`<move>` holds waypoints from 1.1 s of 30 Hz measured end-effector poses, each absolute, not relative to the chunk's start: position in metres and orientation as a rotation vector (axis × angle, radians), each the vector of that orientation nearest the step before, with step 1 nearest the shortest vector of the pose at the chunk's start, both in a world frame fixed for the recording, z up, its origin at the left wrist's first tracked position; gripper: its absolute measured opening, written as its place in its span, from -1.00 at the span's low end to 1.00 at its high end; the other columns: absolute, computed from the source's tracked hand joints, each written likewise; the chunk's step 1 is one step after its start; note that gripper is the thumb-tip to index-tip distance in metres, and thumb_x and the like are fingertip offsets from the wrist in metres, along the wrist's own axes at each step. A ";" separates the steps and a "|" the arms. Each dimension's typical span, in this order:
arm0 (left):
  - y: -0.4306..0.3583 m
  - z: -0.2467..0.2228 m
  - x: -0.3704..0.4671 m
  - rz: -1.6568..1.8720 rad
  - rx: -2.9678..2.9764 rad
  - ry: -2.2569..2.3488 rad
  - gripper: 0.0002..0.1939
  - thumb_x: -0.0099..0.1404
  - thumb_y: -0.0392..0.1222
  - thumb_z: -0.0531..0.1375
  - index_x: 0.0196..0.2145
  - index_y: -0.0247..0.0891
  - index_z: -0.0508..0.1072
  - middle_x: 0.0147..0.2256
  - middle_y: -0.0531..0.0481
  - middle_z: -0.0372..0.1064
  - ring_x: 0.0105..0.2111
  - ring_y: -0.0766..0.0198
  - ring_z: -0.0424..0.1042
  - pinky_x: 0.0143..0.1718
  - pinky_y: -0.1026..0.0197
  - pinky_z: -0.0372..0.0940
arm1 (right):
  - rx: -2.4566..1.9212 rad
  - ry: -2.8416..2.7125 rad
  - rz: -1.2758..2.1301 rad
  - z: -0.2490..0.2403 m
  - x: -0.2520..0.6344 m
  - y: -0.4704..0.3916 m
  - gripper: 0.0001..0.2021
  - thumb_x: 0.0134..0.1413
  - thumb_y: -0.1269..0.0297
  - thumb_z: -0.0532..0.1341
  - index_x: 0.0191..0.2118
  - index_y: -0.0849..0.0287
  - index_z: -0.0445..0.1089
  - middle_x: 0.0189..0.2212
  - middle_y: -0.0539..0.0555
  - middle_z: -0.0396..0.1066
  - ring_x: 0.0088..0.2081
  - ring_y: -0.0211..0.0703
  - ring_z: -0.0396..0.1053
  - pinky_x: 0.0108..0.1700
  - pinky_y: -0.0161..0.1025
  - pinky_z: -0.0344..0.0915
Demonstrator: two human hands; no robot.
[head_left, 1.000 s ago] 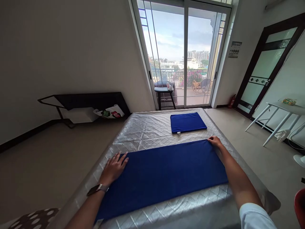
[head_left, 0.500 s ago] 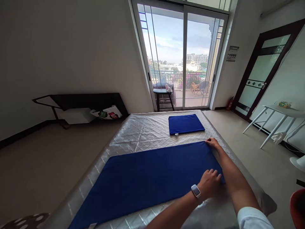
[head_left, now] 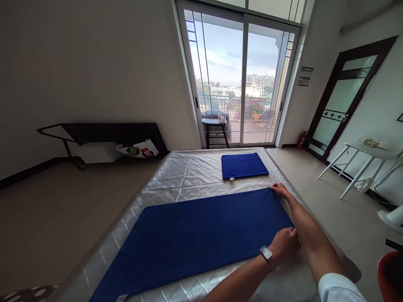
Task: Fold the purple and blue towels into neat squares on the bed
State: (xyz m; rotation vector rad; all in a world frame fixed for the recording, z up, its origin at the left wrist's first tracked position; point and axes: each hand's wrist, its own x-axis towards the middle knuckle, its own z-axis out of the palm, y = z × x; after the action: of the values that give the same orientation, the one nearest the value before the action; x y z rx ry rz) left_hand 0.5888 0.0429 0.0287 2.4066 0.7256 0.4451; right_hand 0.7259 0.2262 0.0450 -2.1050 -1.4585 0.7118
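A rectangular watch [head_left: 266,253] and a pale sleeve [head_left: 338,287] are worn.

The long cloth [head_left: 195,237] is plain navy blue; the smaller cloth [head_left: 244,165] is a brighter plain blue. The mattress [head_left: 179,170] is silvery grey, diamond-quilted. Pale dots pattern the brown fabric [head_left: 30,294]; the sleeve [head_left: 336,287] is white.

Blue cloth [head_left: 195,239] spread flat, mostly to the left of our two hands.
Our right hand [head_left: 278,188] pinches its far corner, and our left hand [head_left: 287,244] curls its fingers on the near corner of that same short edge. From there we see a plain, deep-blue rectangle stretching away leftward, smooth on the mattress [head_left: 166,180], a white tag [head_left: 121,298] at the near corner farthest from our hands.
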 end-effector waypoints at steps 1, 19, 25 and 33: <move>0.042 0.033 0.587 0.473 2.372 0.744 -0.82 0.19 -0.34 0.15 -0.22 -0.25 0.44 -0.35 -0.14 0.50 -0.41 0.16 0.45 -0.44 0.19 0.29 | -2.101 -1.454 0.708 0.050 0.727 0.225 -0.85 -0.04 0.22 0.40 -0.43 0.19 0.51 -0.47 0.05 0.54 -0.35 -0.13 0.52 -0.28 -0.32 0.38; 0.024 0.084 0.323 1.076 1.083 0.914 -0.62 0.02 0.06 0.33 -0.49 -0.18 0.23 -0.63 0.18 0.33 -0.58 0.27 0.47 -0.49 0.25 0.38 | -1.317 -1.858 1.137 0.126 0.504 0.261 -0.79 0.12 0.21 0.30 -0.19 0.22 0.56 -0.38 0.06 0.58 -0.31 -0.18 0.54 -0.16 -0.23 0.50; -0.011 0.075 0.205 1.422 0.971 1.489 -0.57 0.07 0.26 0.25 -0.43 -0.17 0.31 -0.57 0.17 0.34 -0.54 0.26 0.46 -0.47 0.23 0.37 | -1.084 -2.176 1.070 0.107 0.320 0.280 -0.82 0.17 0.23 0.27 -0.21 0.17 0.58 -0.37 0.01 0.58 -0.31 -0.19 0.52 -0.15 -0.25 0.43; -0.032 0.040 0.115 1.040 1.202 2.486 -0.72 0.11 0.11 0.00 -0.49 -0.10 0.33 -0.40 -0.16 0.49 -0.27 -0.09 0.48 -0.15 -0.08 0.37 | -1.000 -2.490 0.830 0.056 0.198 0.274 -0.90 0.10 0.36 0.31 -0.27 0.11 0.60 -0.30 0.04 0.56 -0.10 -0.10 0.45 0.03 -0.23 0.31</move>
State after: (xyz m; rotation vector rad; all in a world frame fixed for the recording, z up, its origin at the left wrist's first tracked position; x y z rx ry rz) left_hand 0.1151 -0.0320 0.0396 1.2022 2.4859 1.0399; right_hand 0.1975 0.2741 0.0564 -1.0001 -2.4900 0.8295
